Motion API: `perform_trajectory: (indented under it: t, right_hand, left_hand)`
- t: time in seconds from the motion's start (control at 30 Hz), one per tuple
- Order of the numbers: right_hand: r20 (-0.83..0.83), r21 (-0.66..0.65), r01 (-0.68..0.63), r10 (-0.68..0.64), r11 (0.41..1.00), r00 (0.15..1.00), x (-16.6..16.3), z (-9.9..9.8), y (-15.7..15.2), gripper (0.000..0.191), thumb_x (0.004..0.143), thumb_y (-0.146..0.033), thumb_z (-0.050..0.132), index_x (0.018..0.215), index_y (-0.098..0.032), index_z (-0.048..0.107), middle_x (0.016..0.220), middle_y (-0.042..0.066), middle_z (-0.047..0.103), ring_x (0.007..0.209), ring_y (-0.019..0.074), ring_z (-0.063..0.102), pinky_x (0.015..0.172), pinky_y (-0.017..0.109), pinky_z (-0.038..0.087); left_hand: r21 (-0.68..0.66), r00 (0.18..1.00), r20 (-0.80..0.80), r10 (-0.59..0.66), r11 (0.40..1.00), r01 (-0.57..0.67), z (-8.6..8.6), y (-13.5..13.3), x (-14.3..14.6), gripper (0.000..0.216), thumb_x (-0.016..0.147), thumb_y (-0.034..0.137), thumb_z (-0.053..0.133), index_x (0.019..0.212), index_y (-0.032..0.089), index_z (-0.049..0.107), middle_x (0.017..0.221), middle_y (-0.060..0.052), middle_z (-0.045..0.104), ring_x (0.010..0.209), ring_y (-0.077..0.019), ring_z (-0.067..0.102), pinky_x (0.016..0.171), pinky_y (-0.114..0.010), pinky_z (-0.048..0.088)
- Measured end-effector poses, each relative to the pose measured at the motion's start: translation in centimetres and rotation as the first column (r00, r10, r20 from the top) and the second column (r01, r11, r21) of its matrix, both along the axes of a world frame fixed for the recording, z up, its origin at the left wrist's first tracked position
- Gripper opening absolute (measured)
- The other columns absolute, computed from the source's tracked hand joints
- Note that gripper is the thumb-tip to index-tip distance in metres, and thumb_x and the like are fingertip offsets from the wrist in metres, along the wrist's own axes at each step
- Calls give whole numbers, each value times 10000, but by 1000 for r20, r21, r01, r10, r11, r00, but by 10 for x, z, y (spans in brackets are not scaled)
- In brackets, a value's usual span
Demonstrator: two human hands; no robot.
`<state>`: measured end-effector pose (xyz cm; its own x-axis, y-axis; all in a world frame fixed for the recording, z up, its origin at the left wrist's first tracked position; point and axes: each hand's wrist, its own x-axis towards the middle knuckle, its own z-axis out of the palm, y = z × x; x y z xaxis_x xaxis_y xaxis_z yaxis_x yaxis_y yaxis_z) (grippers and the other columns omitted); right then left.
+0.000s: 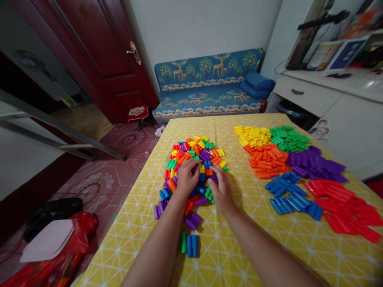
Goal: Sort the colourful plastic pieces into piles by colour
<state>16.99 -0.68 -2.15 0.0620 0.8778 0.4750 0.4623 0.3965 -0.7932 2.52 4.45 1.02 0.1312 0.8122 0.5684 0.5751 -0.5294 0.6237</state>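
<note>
A mixed heap of plastic building blocks (183,147) in red, orange, yellow, green, blue and purple lies on the table in front of me. Over the middle of this heap rests my left hand (188,176), its thumb apart from its curved fingers. My right hand (221,190) is at the heap's right side, thumb and fingers spread, close to some orange and blue blocks. Neither hand shows a block clearly gripped. Between my forearms lie a blue block (192,246) and a green block (183,242). Blocks under my palms are hidden.
To the right are colour-sorted piles: yellow blocks (253,136), green blocks (289,138), orange blocks (266,160), purple blocks (315,164), blue blocks (295,197) and red blocks (344,205). A yellow patterned cloth (233,247) covers the table. Behind it stands a blue sofa (206,93).
</note>
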Motion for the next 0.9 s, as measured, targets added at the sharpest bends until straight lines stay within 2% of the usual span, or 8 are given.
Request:
perform_trajectory:
  t: [0.1,0.17,0.27,0.43,0.57,0.67,0.77,0.9]
  right_hand:
    - [218,-11,56,-52,998,975,-4,-4,3,518,875,-219,463,1387,-146,444,1487,162,387,1404,285,318,1136,521,301]
    - [344,-21,71,-60,997,937,-6,-4,4,515,849,-175,478,1363,-148,492,1506,156,362,1411,309,293,1141,535,280]
    - [402,-27,62,-46,998,914,-4,-1,3,471,814,-147,517,1279,-176,581,1444,139,435,1330,301,395,1115,509,329]
    - [261,-15,106,-98,994,960,1,3,4,290,762,-138,567,1020,-201,685,1161,109,585,1118,256,536,996,449,447]
    - [137,19,116,-117,993,984,2,3,5,187,756,-117,548,876,-206,660,1041,84,622,1054,226,572,967,419,462]
    - [8,27,103,-103,994,995,1,2,5,172,828,-171,516,948,-216,631,1019,69,655,1015,199,601,935,385,482]
    - [-134,-29,120,-123,992,983,2,3,5,203,886,-295,514,1046,-211,607,1038,77,678,974,199,630,876,368,510]
    - [-233,-89,139,-156,986,960,4,4,4,260,903,-408,507,1006,-198,620,976,77,698,886,199,655,803,347,531]
  left_hand:
    - [13,983,-178,-37,999,40,-3,1,1,337,795,75,562,1083,194,690,1075,-69,700,1016,-222,589,937,-388,482]
    - [3,970,-236,-53,998,55,-3,1,2,408,770,48,549,1131,193,673,1073,-62,703,1019,-228,566,945,-398,473]
    - [-21,968,-245,-48,999,44,-3,0,2,437,759,39,530,1147,184,669,1007,-60,710,1007,-232,548,935,-392,472]
    - [-53,973,-228,-47,998,36,1,-2,1,404,788,52,500,1120,185,688,1010,-61,697,997,-224,540,924,-380,461]
    - [-76,976,-208,-63,996,48,4,-4,2,350,856,118,474,1124,190,687,1034,-64,698,1017,-223,550,949,-394,444]
    - [-99,965,-218,-144,987,125,6,-6,3,337,861,179,520,1157,222,674,1064,-60,696,1064,-237,558,980,-423,422]
    - [-96,955,-191,-228,972,213,8,-8,4,311,883,252,549,1170,237,667,1096,-68,689,1062,-237,579,982,-425,417]
    - [-85,947,-148,-284,958,274,7,-9,4,275,911,329,554,1139,226,670,1054,-86,698,1016,-232,611,956,-407,435]
